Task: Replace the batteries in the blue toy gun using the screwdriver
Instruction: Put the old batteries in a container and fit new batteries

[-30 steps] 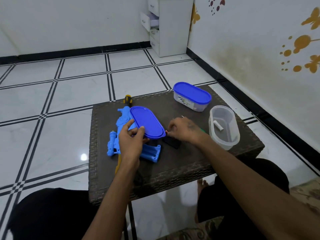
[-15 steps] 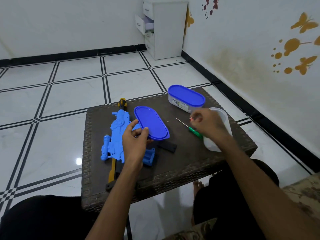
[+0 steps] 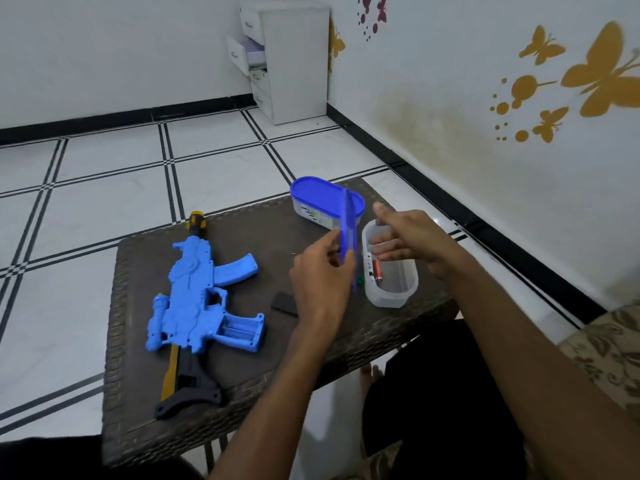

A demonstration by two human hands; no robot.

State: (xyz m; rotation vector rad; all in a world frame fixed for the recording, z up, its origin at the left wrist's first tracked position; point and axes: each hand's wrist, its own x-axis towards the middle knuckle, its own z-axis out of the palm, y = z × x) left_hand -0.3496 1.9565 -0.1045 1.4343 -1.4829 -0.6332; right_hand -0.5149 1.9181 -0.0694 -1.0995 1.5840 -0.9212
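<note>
The blue toy gun (image 3: 194, 292) lies on the left half of the dark wicker table (image 3: 242, 403), its battery compartment (image 3: 240, 332) uncovered. A small black cover (image 3: 284, 303) lies beside it. My left hand (image 3: 320, 275) holds the blue oval lid (image 3: 347, 233) on edge, upright, just left of the clear container (image 3: 391, 289). My right hand (image 3: 405, 235) hovers over that container with straight fingers. A red battery (image 3: 377, 274) lies inside it. The green screwdriver handle (image 3: 360, 280) peeks out behind the lid.
A second container with a blue lid (image 3: 325, 202) stands at the table's far edge. White drawers (image 3: 287, 60) stand in the room corner. The wall runs close on the right. My knees sit under the table's near edge.
My left hand lifted the blue lid off the gun and carried it right, tilting it upright. My right hand moved over the clear container. The gun is now fully exposed.
</note>
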